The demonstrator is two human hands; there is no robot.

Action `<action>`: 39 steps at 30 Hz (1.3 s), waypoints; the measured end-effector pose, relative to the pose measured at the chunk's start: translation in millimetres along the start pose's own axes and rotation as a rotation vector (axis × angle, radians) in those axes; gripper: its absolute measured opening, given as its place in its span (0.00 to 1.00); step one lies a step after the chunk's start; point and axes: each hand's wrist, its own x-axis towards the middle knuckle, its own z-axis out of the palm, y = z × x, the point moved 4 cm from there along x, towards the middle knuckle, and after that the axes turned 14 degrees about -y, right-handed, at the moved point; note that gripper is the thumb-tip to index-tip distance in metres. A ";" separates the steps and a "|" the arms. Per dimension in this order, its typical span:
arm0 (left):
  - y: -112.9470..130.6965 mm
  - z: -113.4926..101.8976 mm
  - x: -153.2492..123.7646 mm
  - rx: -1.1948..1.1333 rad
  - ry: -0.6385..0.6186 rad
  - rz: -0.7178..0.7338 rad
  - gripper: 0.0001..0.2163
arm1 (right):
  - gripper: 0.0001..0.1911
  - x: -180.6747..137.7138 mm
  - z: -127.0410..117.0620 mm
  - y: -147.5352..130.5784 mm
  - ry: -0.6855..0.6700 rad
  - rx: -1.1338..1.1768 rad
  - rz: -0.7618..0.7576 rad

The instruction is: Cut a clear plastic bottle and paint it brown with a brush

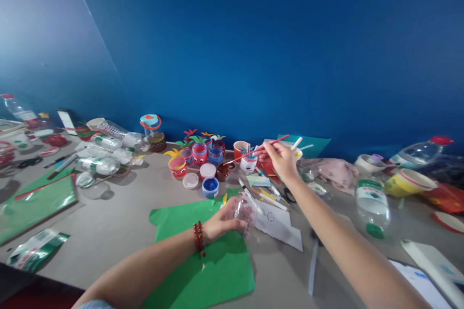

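My left hand (222, 221), with a beaded bracelet at the wrist, grips a clear plastic piece (245, 211) that looks like the cut-off bottom of a bottle. Beneath it lies green paper (217, 270). In my right hand (281, 158) is a thin red paintbrush (279, 139), slanting down to the left. The brush tip is at the mouth of a small jar of brown paint (224, 172); I cannot tell if it touches the paint. Close by stand an open blue paint jar (210, 187), a jar with a white lid (208, 171) and a loose white lid (190, 181).
Behind the jars stand painted cups with paper leaves (178, 166) and a white face cup (248, 164). Clear bottles (97, 165) lie at left. On the right are a green-labelled bottle (372, 205) and a yellow cup (408, 182). A blue partition (232, 58) closes the back.
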 end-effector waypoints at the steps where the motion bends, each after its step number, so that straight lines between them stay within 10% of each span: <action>1: 0.3 0.2 -0.1 0.005 0.000 -0.003 0.27 | 0.24 -3.7 5.4 1.1 -0.024 -0.008 -0.002; 39: 5.5 -4.6 4.4 -0.069 0.039 -0.027 0.28 | 0.15 -7.7 14.3 16.9 -0.183 -0.040 -0.008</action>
